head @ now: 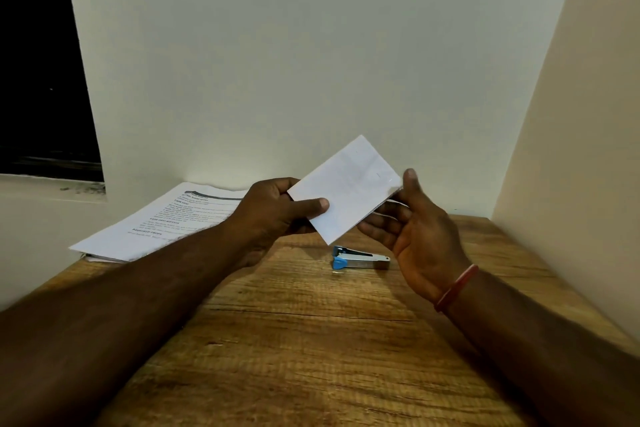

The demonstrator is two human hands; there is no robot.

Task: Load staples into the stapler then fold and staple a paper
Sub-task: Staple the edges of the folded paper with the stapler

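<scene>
Pinching the folded paper (346,187) at one corner with left grip (273,215), at the opposite edge with right grip (422,229), aloft between both. Just below the grips, lying on desk (294,340): stapler (360,258). Folded already; seemingly stapled too, going by faint marks; little left

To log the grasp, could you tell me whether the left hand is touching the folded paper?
Touching: in the head view the left hand pinches the folded paper, thumb lying across its front.
</scene>
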